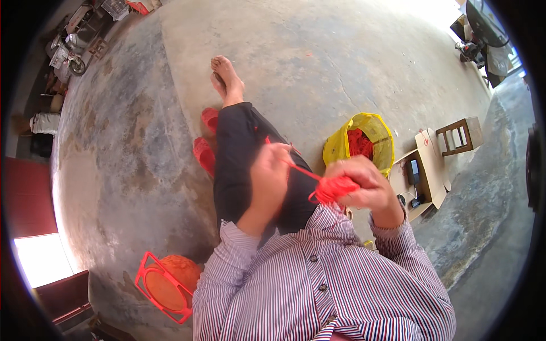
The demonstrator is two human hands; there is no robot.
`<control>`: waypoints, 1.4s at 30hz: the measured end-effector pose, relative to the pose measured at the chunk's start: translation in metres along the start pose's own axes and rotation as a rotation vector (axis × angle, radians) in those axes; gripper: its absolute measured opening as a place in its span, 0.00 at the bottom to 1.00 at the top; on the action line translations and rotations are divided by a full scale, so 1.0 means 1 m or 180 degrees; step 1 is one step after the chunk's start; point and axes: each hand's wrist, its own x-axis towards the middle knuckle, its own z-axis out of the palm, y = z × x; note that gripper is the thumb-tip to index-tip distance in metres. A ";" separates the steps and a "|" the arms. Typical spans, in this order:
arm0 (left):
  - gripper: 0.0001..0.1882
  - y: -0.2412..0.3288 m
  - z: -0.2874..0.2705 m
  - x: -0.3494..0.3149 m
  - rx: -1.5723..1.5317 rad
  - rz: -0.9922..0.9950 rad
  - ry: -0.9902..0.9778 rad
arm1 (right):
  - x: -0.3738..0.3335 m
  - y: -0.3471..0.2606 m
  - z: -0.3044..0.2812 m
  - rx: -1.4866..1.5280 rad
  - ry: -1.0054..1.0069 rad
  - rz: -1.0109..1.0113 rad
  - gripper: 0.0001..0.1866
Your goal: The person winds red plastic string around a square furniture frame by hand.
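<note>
My right hand [367, 181] is closed round a bundle of red cord [335, 189] in front of my shirt, with a small loop hanging out on its left side. From the bundle a taut strand runs up and left to my left hand [271, 170], which is slightly blurred over my dark trousers. Its fingers are pinched on the strand, and a bit of red shows above them. Just beyond my right hand stands a yellow bucket-shaped container [336, 149] holding more red cord [359, 143].
Red slippers [203, 154] lie left of my outstretched legs. Lower left is a red plastic frame [165, 288] by a round orange object [181, 271]. An opened cardboard box [429, 170] with dark devices and a wooden stool [460, 136] stand at right. Vehicles line the far edges.
</note>
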 end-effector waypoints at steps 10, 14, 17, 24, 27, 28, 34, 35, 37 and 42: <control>0.17 -0.044 -0.037 0.041 0.1025 -0.0607 0.0669 | 0.047 0.111 0.021 -0.1872 0.0593 0.0249 0.22; 0.08 0.027 -0.007 0.027 -0.0837 -0.1008 0.0443 | 0.033 0.093 0.020 -0.1457 0.0969 -0.0244 0.19; 0.08 0.035 -0.002 0.026 -0.1313 -0.1279 0.0270 | 0.023 0.085 0.014 -0.1006 0.1158 -0.0371 0.13; 0.11 -0.011 -0.020 0.033 -0.0858 -0.1723 -0.0078 | -0.065 0.053 -0.101 0.2857 0.2105 -0.0914 0.17; 0.08 -0.008 -0.012 0.031 -0.1113 -0.1941 -0.0246 | -0.123 0.052 -0.125 0.2627 0.1806 -0.0422 0.18; 0.08 -0.009 -0.012 0.032 -0.1140 -0.1944 -0.0239 | -0.143 0.061 -0.123 0.2425 0.1753 -0.0095 0.18; 0.05 -0.003 -0.015 0.035 -0.1280 -0.2192 -0.0236 | -0.182 0.110 -0.049 0.0751 0.2353 0.2219 0.09; 0.05 0.001 -0.013 0.031 -0.1340 -0.2244 -0.0146 | -0.186 0.131 -0.048 0.0348 0.2206 0.2433 0.08; 0.06 -0.002 -0.017 0.029 -0.1402 -0.2284 -0.0041 | -0.178 0.152 -0.048 0.0451 0.2436 0.2259 0.11; 0.13 -0.046 -0.030 -0.008 0.0553 -0.0869 -0.0456 | -0.086 0.129 -0.025 0.1415 0.2396 0.1150 0.13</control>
